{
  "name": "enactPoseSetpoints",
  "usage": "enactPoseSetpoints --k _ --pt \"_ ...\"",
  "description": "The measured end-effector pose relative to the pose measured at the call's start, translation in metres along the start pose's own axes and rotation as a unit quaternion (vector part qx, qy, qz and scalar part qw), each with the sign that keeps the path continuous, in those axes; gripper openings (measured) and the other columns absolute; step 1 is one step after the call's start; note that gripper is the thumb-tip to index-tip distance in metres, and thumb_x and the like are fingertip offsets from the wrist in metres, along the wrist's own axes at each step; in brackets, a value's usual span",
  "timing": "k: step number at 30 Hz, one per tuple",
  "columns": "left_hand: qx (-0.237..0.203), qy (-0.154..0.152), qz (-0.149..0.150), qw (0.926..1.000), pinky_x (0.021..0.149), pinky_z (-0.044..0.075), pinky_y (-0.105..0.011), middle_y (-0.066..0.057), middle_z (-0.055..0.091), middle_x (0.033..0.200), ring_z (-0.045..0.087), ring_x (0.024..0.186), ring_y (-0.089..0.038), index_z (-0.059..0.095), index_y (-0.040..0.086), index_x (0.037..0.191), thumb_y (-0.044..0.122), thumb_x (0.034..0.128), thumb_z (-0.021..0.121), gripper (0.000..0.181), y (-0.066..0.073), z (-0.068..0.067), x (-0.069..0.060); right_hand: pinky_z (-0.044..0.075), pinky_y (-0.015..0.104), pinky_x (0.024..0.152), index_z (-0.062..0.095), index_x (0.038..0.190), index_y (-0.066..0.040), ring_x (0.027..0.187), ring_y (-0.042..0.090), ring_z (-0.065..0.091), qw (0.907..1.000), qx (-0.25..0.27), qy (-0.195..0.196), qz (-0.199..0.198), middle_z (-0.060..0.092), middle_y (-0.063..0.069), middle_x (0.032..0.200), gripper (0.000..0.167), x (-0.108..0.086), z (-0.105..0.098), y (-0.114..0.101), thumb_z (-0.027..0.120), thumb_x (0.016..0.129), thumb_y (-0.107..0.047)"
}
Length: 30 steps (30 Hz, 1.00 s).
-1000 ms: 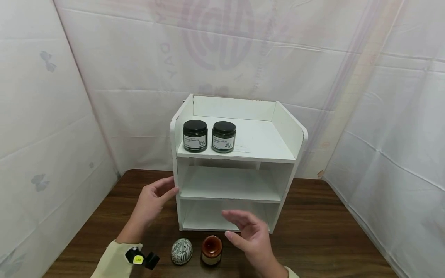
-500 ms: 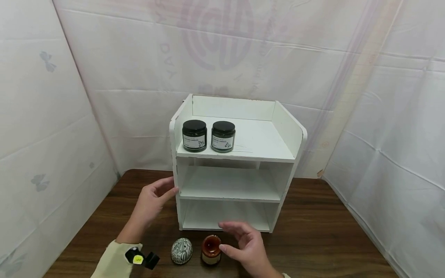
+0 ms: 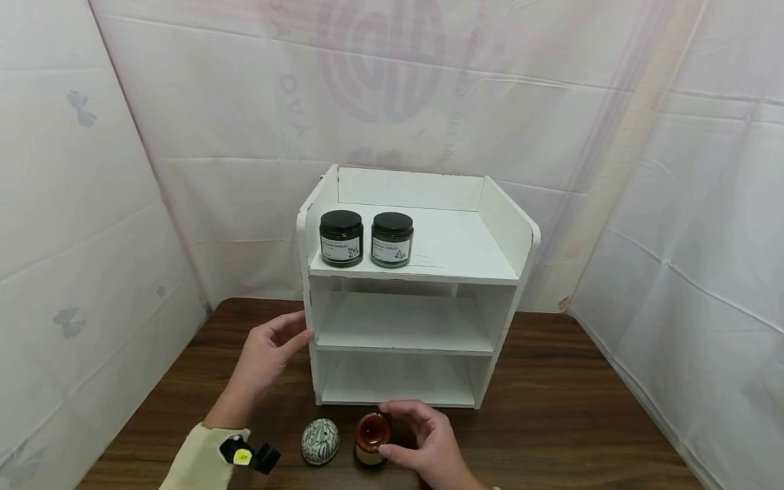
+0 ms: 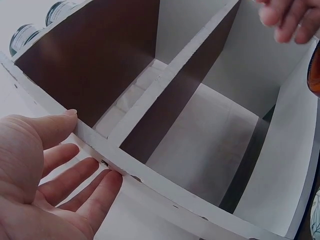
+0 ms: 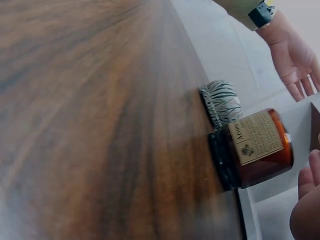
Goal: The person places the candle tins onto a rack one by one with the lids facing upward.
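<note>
In the head view my left hand [image 3: 269, 354] rests against the left side of a small white shelf [image 3: 407, 348]. Its thumb lies on the front edge and its fingers reach along the outer side, as the left wrist view also shows. My right hand [image 3: 429, 442] is held around the right of an amber glass jar [image 3: 369, 454], thumb and forefinger spread. A gap shows between fingers and jar in the right wrist view, where the jar [image 5: 260, 145] stands upside down on its black lid. Left of it lies a rounded tin [image 3: 320, 442] with a black-and-white leaf pattern.
Two dark candle jars [image 3: 341, 238] with black lids and white labels stand at the left of the shelf's top board. Below are two open compartments. The brown wooden table [image 3: 563, 395] carries everything, with white cloth walls [image 3: 245, 204] behind and at both sides.
My right hand has come down and to the left, from above the table to beside the amber jar. The left hand has stayed against the shelf.
</note>
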<state>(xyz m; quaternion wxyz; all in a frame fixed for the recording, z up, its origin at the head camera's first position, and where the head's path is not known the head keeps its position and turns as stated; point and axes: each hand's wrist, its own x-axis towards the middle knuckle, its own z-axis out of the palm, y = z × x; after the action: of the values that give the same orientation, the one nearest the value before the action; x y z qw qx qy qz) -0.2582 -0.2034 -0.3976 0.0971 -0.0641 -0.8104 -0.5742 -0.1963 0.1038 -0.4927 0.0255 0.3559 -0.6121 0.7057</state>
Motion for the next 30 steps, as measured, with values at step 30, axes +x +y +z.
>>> enactPoseSetpoints --k 30 --pt "0.016 0.000 0.004 0.9999 0.090 0.051 -0.017 -0.009 0.066 0.138 0.061 0.115 -0.006 0.062 0.013 0.140 0.042 0.0958 0.072 0.054 -0.001 0.000 -0.001 0.050 0.020 0.100 0.054 0.140 0.003 0.118 0.009 0.063 0.9781 -0.051 -0.016 0.201 0.061 0.018 0.138 0.071 0.003 0.003 0.023 0.089 0.079 -0.007"
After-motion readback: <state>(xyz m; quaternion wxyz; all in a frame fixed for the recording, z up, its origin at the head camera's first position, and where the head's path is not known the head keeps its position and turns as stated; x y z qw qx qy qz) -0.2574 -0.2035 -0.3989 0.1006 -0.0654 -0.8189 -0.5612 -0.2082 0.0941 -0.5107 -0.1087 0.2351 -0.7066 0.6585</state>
